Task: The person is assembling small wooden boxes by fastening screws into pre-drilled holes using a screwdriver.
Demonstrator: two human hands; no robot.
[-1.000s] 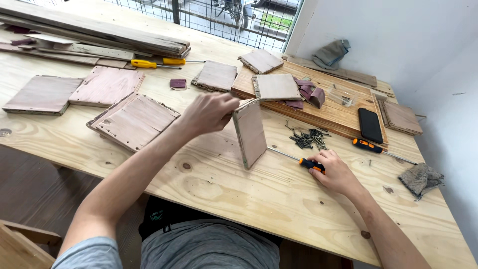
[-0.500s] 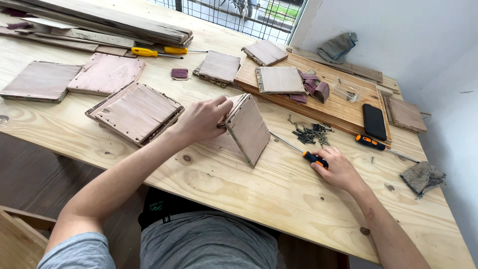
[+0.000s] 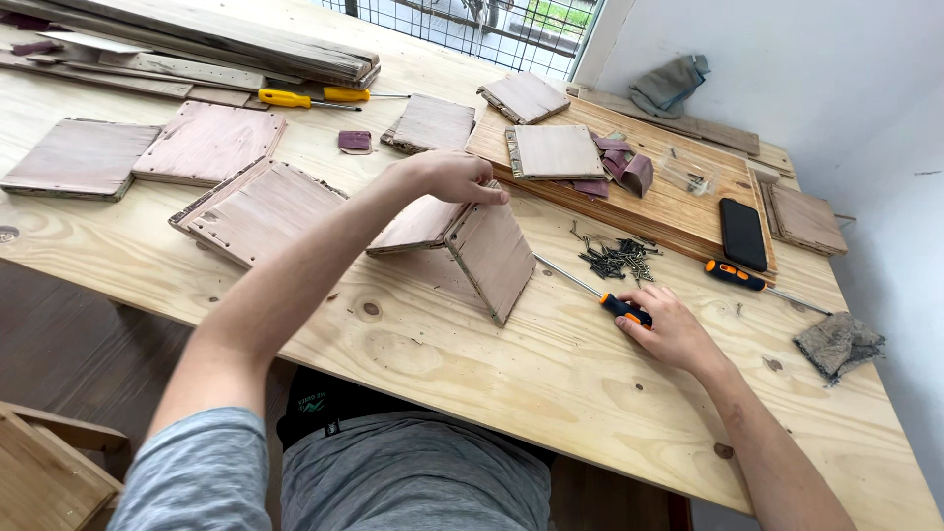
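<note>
Our left hand (image 3: 454,177) is curled over the top edge of a small wooden panel (image 3: 495,258), fingers closed on that edge; the panel stands tilted on the workbench (image 3: 413,344), its lower edge resting on the wood, its face turned toward us. Behind it, touching at the upper edge, a second panel (image 3: 418,224) leans back at a low angle, so the two meet in a shallow tent under the hand.

Our right hand (image 3: 669,329) lies on the bench to the right, well apart from the panels; its fingers are wrapped round the black-and-orange handle of a screwdriver (image 3: 605,298), whose shaft points up and left toward the standing panel; the tip stops just short of it, as far as we can tell.

Beyond the screwdriver: a loose heap of dark screws (image 3: 618,258) on the bench; a second orange-handled screwdriver (image 3: 752,282) further right; a black phone (image 3: 742,233) lying flat on a long board (image 3: 669,206); on that same board a square panel (image 3: 556,150) and scraps of reddish sandpaper (image 3: 629,172).

To the left of the left forearm: a larger framed panel (image 3: 258,209) with screw points along its rim; two flat panels (image 3: 147,152) past it; two yellow-handled screwdrivers (image 3: 315,96) near stacked planks (image 3: 216,39) at the far edge.

Far right edge: a crumpled grey rag (image 3: 836,342); another grey cloth (image 3: 669,84) against the white wall.
</note>
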